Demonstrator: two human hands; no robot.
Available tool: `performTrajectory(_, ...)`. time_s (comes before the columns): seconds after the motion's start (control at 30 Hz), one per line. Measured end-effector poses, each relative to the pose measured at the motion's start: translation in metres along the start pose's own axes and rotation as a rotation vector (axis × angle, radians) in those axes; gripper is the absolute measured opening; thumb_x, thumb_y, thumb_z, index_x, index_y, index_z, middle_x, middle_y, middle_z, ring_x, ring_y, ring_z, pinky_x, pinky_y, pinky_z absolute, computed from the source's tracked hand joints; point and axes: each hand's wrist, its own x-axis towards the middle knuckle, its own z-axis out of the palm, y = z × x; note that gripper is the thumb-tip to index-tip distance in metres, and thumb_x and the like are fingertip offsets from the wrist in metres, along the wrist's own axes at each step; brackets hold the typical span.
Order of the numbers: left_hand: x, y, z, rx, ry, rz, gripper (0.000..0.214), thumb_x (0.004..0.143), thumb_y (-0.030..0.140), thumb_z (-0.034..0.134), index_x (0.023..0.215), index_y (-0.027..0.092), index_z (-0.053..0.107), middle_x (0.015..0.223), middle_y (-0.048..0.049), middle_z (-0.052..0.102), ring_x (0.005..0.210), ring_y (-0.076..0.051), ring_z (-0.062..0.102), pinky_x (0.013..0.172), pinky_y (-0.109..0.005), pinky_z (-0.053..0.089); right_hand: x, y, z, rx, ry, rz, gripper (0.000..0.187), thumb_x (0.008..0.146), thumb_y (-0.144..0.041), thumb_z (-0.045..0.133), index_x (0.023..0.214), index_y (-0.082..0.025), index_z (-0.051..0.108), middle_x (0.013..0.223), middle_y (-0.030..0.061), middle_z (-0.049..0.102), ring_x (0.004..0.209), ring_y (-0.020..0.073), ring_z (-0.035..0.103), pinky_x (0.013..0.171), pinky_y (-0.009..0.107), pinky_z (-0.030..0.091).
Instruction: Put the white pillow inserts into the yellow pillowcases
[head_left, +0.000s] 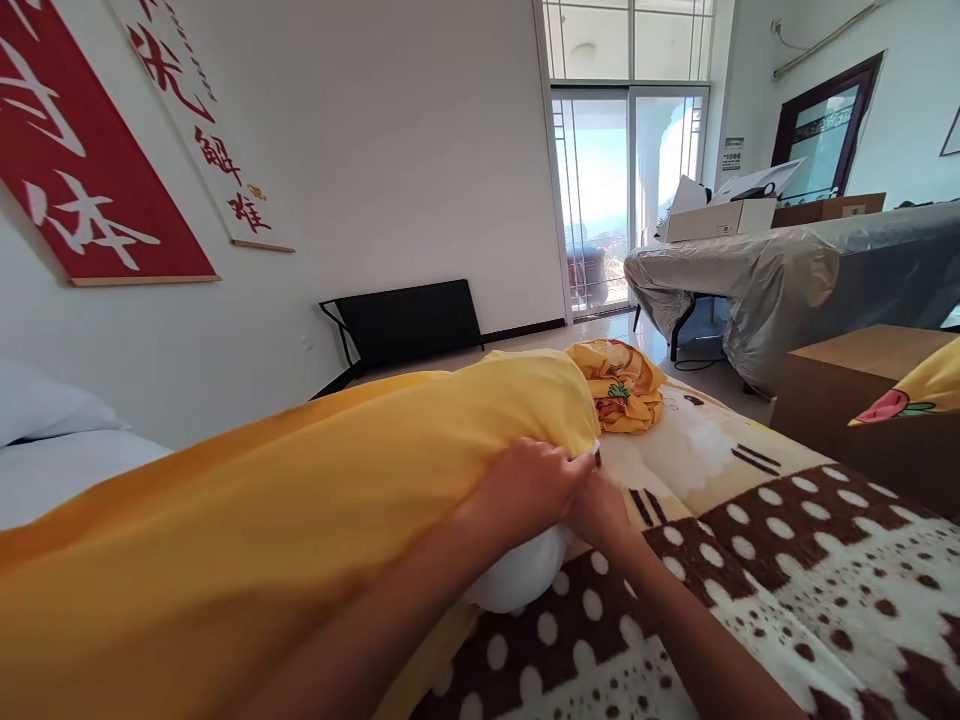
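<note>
The left hand [536, 475] is clenched on the near edge of the yellow cloth [300, 480], fingers curled in at its far end. The right hand [596, 505] meets it there, against the same edge; its fingers are mostly hidden, so I cannot tell whether they are closed on the cloth. The cloth runs from the hands back to the lower left, broad and fairly smooth. Under the left forearm, a white bundle [517, 578] bulges out below the cloth. Just past the hands, a crumpled printed cloth [626, 390] touches the yellow cloth's far end and lies on the blanket [780, 560], which is brown with white dots, then cream. At far left is a white pillow [52, 400]. To the right, beside the blanket, stands a brown box [840, 390], with a yellow corner of fabric [922, 385] in front of it. Farther off, a plastic-covered table [795, 265] bears an open white box [720, 220]. A black panel [409, 325] leans by the back wall, near sliding doors [630, 190]; a red scroll [97, 190] and a white scroll [214, 150] hang at left.
</note>
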Motion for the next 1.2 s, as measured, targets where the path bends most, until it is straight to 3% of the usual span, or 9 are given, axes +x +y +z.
performTrajectory(0.17,-0.007,-0.050,0.021,0.105,-0.006,-0.194,0.019,0.092,0.022,0.040,0.083,0.018,0.057,0.072,-0.0068,0.064,0.067,-0.021,0.062,0.056,-0.029,0.036,-0.002,0.000,-0.003,-0.018,0.082,-0.102,0.047,0.092,-0.044,0.038,0.118,-0.009,0.055,0.107,0.0186,0.064,0.103,0.0279,0.057,0.085,0.038,0.039)
performTrajectory(0.33,-0.015,-0.083,0.038,0.145,0.037,-0.303,0.021,0.090,0.016,0.038,0.083,0.016,0.057,0.078,-0.0104,0.063,0.075,-0.025,0.060,0.063,-0.034,0.040,-0.002,0.005,0.004,-0.084,0.106,-0.158,0.071,0.091,-0.057,0.033,0.139,-0.004,0.038,0.117,0.0238,0.061,0.109,0.0330,0.051,0.090,0.046,0.034)
performTrajectory(0.47,-0.033,-0.069,0.052,0.163,0.072,-0.256,0.027,0.087,0.007,0.030,0.089,0.015,0.056,0.088,-0.0133,0.060,0.084,-0.026,0.056,0.072,-0.038,0.041,0.005,0.016,0.011,-0.067,0.021,-0.173,0.072,0.093,-0.058,0.028,0.141,-0.005,0.035,0.122,0.0228,0.059,0.111,0.0317,0.053,0.091,0.044,0.034)
performTrajectory(0.63,-0.067,-0.013,0.089,0.101,-0.024,-0.020,0.015,0.086,0.022,0.043,0.084,0.019,0.057,0.084,-0.0072,0.060,0.080,-0.023,0.053,0.072,-0.039,0.041,0.016,0.031,0.019,-0.010,-0.072,-0.170,0.066,0.095,-0.056,0.021,0.140,-0.011,0.037,0.135,0.0185,0.051,0.113,0.0284,0.056,0.090,0.039,0.037)
performTrajectory(0.73,-0.071,0.003,0.109,0.051,-0.034,-0.105,0.015,0.083,0.024,0.049,0.092,0.018,0.058,0.094,-0.0089,0.059,0.089,-0.025,0.053,0.074,-0.040,0.042,0.019,0.035,0.021,0.003,-0.076,-0.185,0.062,0.096,-0.054,0.022,0.139,-0.014,0.040,0.133,0.0167,0.053,0.113,0.0272,0.057,0.089,0.036,0.038)
performTrajectory(0.83,-0.066,-0.007,0.118,0.042,0.020,-0.268,0.017,0.085,0.020,0.045,0.095,0.017,0.059,0.097,-0.0093,0.059,0.094,-0.025,0.053,0.079,-0.040,0.043,0.020,0.034,0.019,0.006,-0.052,-0.196,0.059,0.095,-0.054,0.026,0.138,-0.017,0.042,0.129,0.0147,0.057,0.108,0.0268,0.059,0.086,0.035,0.040)
performTrajectory(1.03,-0.068,-0.045,0.123,-0.055,0.127,-0.439,0.031,0.092,0.021,0.034,0.107,0.016,0.060,0.116,-0.0136,0.058,0.112,-0.028,0.049,0.096,-0.047,0.037,0.019,0.021,0.000,0.044,0.038,-0.228,0.056,0.092,-0.054,0.036,0.137,-0.021,0.042,0.120,0.0122,0.062,0.101,0.0257,0.061,0.079,0.033,0.043)
performTrajectory(1.2,-0.072,-0.081,0.124,-0.270,0.094,-0.592,0.039,0.093,0.025,0.027,0.100,0.015,0.063,0.118,-0.0124,0.059,0.117,-0.026,0.048,0.103,-0.047,0.031,0.007,0.001,-0.017,0.125,0.060,-0.338,0.059,0.085,-0.045,0.054,0.137,-0.022,0.042,0.116,0.0104,0.062,0.098,0.0241,0.060,0.080,0.032,0.042)
